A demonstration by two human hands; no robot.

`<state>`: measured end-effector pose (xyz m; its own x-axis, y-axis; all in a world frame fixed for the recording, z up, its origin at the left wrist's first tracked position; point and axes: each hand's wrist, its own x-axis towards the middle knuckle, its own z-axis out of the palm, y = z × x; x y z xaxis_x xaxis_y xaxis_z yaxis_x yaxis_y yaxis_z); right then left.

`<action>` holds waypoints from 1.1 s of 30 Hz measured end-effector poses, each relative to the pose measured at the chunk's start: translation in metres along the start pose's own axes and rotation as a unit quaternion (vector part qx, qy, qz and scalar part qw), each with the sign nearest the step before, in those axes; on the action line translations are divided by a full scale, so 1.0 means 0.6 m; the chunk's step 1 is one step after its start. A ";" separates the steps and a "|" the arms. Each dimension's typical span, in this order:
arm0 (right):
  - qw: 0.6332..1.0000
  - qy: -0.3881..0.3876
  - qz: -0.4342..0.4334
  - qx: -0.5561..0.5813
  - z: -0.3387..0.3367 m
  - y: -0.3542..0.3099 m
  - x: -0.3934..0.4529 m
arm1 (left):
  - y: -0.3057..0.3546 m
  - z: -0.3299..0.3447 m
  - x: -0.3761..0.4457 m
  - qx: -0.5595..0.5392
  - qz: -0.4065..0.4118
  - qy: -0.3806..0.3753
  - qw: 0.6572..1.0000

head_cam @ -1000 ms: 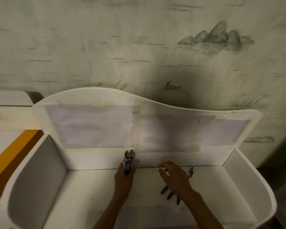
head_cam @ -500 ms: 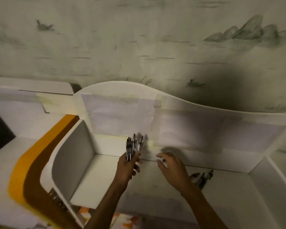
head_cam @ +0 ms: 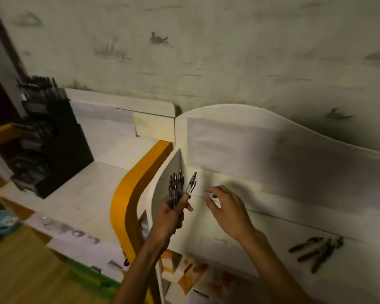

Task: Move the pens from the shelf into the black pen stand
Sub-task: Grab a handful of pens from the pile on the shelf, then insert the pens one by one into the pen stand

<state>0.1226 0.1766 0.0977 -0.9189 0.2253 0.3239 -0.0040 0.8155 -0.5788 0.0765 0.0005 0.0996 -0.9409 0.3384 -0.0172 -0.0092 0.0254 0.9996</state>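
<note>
My left hand (head_cam: 170, 212) grips a bundle of pens (head_cam: 177, 189) upright; my right hand (head_cam: 227, 208) hovers loose-fingered beside it (holding nothing); more pens (head_cam: 315, 251) lie on the shelf (head_cam: 272, 227); the black pen stand (head_cam: 51, 139) sits far left.

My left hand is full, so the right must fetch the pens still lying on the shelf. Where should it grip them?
Pinch the loose pens across their mid-barrels from above: they lie flat, roughly parallel, slanting, with open shelf around them.
</note>
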 end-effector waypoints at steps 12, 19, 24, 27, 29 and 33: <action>0.998 0.017 -0.062 0.018 0.188 -0.326 0.003 | 0.019 -0.373 -0.069 -0.071 0.019 0.001 0.997; 0.997 -0.016 -0.060 0.035 0.318 -0.481 0.028 | 0.001 -0.577 -0.080 -0.083 0.018 0.069 0.994; 0.996 -0.047 -0.072 0.017 0.407 -0.548 0.068 | -0.011 -0.695 -0.068 -0.054 0.021 0.124 0.991; 0.995 -0.062 -0.075 0.031 0.463 -0.583 0.103 | -0.021 -0.762 -0.050 -0.027 0.026 0.148 0.988; 0.994 -0.065 -0.079 0.038 0.504 -0.605 0.129 | -0.027 -0.807 -0.032 -0.024 0.028 0.159 0.987; 0.993 -0.065 -0.088 0.051 0.586 -0.646 0.191 | -0.024 -0.891 0.017 0.006 0.027 0.165 0.986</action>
<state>-0.1197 -0.3011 0.0958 -0.9432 0.0082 0.3320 -0.2032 0.7766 -0.5964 -0.1138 -0.4993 0.0960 -0.9988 0.0143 0.0466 0.0470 0.0277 0.9985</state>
